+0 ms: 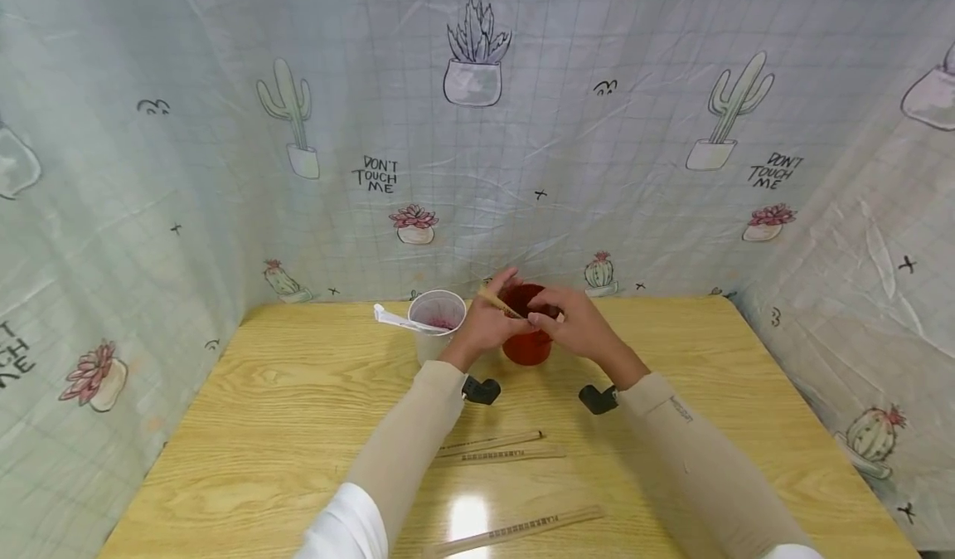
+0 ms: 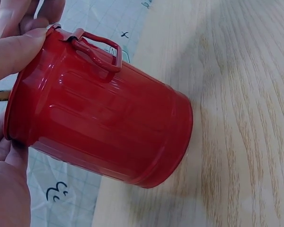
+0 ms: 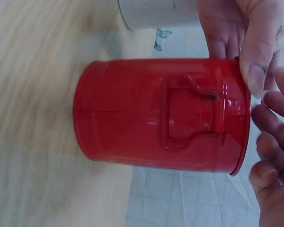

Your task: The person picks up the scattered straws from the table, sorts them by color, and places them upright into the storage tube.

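Note:
A narrow brown paper-wrapped straw [image 1: 496,300] slants over the mouth of a red metal bucket [image 1: 527,348]. My left hand [image 1: 487,324] pinches the straw, its thumb pointing right along the bucket's front rim. In the left wrist view, the red bucket [image 2: 109,116] stands on the table with a wire handle on its side. My right hand [image 1: 578,323] is at the rim's right side, fingers bent and tips close to my left thumb. Whether those fingertips grip the straw's end, I cannot tell. Left of the bucket is a white cup [image 1: 427,350].
Across the white cup's rim leans a white narrow strip [image 1: 399,320]. Nearer me, a pair of brown wrapped straws [image 1: 513,454] lie together, and another wrapped straw [image 1: 533,527] is at the front. A cactus-print cloth [image 1: 477,177] hangs behind the wooden table [image 1: 298,426].

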